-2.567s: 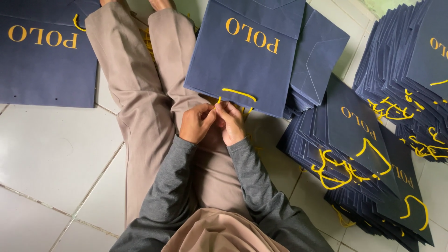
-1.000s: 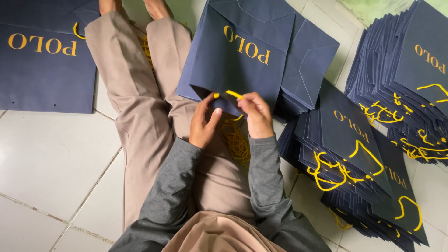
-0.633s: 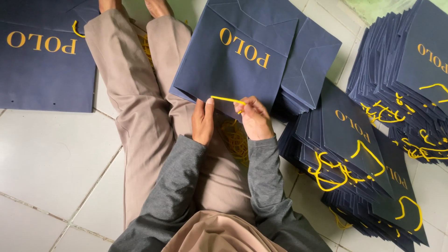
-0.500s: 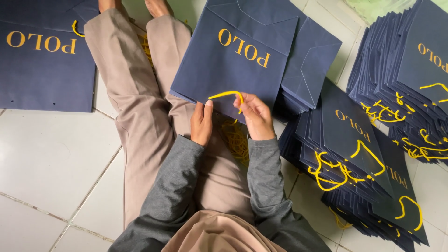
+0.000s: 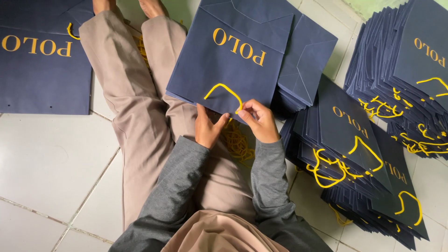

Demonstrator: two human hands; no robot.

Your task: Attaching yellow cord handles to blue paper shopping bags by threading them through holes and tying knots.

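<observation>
Lying flat, navy paper bag (image 5: 228,70) with yellow cord handle (image 5: 223,90).

Bare floor tiles (image 5: 51,163) lie open to the person's left. On the right, stacked navy bags (image 5: 354,154) crowd close beside the right hand (image 5: 259,121), blocking passage there.

Picture edges crop both outer bag stacks (image 5: 410,79).

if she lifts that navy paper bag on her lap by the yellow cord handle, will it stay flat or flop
The navy paper bag lies creased flat, so it probably stays fairly stiff and hangs as a sheet. The yellow cord handle arches loosely, so it likely flexes. The right hand pinches one cord end, so the bag may swing.
</observation>
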